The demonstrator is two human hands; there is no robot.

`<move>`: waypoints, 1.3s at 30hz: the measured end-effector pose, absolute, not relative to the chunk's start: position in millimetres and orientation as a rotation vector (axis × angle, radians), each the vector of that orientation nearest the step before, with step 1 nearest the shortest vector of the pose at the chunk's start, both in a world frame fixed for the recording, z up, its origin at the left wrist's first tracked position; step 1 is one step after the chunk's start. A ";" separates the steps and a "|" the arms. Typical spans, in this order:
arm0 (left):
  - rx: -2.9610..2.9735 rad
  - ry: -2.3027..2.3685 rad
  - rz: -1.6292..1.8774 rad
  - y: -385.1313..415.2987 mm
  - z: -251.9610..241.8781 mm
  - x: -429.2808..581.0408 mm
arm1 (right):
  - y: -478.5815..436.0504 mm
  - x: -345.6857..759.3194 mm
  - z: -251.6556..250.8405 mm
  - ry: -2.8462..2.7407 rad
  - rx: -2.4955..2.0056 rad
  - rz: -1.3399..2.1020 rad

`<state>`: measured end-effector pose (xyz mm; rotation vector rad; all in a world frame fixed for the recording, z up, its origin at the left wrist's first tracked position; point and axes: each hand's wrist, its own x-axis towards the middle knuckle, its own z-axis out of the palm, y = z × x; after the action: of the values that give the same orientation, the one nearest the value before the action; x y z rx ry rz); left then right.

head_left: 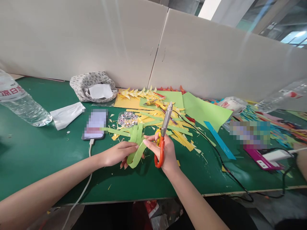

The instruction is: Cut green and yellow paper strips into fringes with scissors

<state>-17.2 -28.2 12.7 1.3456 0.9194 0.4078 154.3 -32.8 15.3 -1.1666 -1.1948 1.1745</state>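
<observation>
Low over the green table, my left hand (122,154) is closed around a folded bundle of light green paper strips (136,135). One of the strips curls down into a loop. My right hand (165,150) pinches the end of that loop between thumb and finger. Scissors (165,121) with red handles hang in the same right hand, their blades shut and pointing up and away from me. Behind the hands lies a pile of cut yellow and green paper strips (181,135). A glue gun (151,102) rests on the pile, and a clear dish of sequins (127,119) sits at its left.
On the left are a charging phone (96,123), a tissue (68,115), a water bottle (24,99) and a cloth pouch (80,84). Green paper sheets (206,110), a blue strip (219,140), a black cable (216,151) and a magenta power bank (257,159) lie right. A pale partition (203,54) stands behind.
</observation>
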 end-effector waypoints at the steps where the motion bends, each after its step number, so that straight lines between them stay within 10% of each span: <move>1: 1.359 0.898 0.383 -28.8 13.3 -17.7 | -32.9 154.1 14.7 -1.187 -1.159 1.179; 39: 1.376 1.066 0.742 -10.5 4.8 -25.7 | -17.2 175.0 10.6 -0.956 -1.241 0.977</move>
<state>-25.7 -10.5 4.8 1.3756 1.0657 0.7418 175.0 -17.2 10.6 -1.2407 -0.9560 0.9767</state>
